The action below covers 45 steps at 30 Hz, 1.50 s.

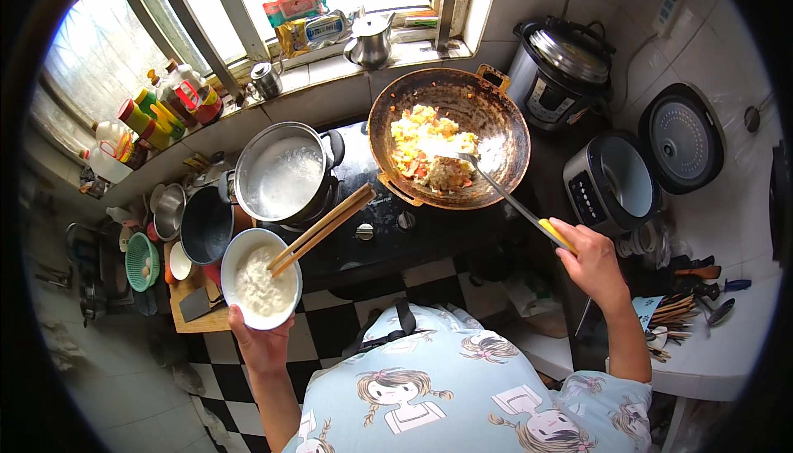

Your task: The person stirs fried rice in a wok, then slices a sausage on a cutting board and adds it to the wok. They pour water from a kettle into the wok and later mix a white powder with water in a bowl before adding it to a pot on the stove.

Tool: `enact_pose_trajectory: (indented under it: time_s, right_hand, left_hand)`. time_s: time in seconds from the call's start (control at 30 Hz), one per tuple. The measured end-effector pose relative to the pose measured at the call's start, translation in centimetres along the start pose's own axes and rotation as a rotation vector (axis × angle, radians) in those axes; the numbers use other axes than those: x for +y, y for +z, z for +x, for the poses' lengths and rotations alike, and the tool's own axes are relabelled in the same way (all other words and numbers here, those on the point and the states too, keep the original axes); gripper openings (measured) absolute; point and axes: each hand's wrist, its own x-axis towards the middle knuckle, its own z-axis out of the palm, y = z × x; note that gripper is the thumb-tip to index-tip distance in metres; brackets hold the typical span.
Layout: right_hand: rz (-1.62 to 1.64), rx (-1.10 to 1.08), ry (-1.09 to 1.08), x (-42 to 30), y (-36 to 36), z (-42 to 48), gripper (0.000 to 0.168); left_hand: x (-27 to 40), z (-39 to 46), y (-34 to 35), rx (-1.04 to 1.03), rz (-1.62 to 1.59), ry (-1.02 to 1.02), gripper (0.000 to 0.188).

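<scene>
My left hand [262, 340] holds a white bowl [228, 279] from below. Inside it is a pale, lumpy, batter-like mixture [261, 289], with a pair of wooden chopsticks [328, 224] leaning over the right rim. In my right hand [591, 264] is the yellow handle [556, 235] of a metal spatula [514, 202]. The spatula's blade lies in a worn wok [502, 118] on the stove, against a heap of fried rice-like food [427, 143] with orange and yellow bits. Left of the wok, a steel pot [279, 171] of cloudy liquid stands on the other burner.
A pressure cooker [557, 81] and an open rice cooker [610, 183] stand to the right. At left are a dark pot [207, 224], a green basket [141, 255] and a wooden board [207, 323]. Bottles [186, 94] and a metal jug [372, 41] line the windowsill.
</scene>
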Motion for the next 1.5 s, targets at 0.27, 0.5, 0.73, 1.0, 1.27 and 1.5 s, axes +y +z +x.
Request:
enact_pose_trajectory:
  time_s: [0.27,0.5,0.73,1.0,1.27,1.5]
  right_hand:
    - [-0.039,0.033,0.108,3.5,4.8,3.4,0.04]
    - [0.229,0.142,0.192,3.5,1.9,5.1,0.04]
    - [0.209,0.068,0.079,0.2,6.0,3.7,0.044]
    - [0.208,0.054,0.161,2.4,7.6,3.6,0.044]
    - [0.063,0.228,0.089,4.1,5.5,9.9,0.039]
    - [-0.326,0.086,-0.106,2.8,6.6,8.2,0.041]
  left_hand:
    - [0.4,0.0,-0.5,-0.004,0.006,-0.017,0.069]
    - [0.9,-1.0,-0.2,0.074,-0.024,0.042,0.069]
    - [0.7,-0.5,-0.8,0.044,0.001,0.042,0.069]
    - [0.7,0.0,-0.1,0.033,0.002,0.005,0.069]
    - [0.9,0.0,0.0,0.019,0.005,-0.011,0.068]
    - [0.3,0.4,-0.9,-0.007,0.037,-0.041,0.069]
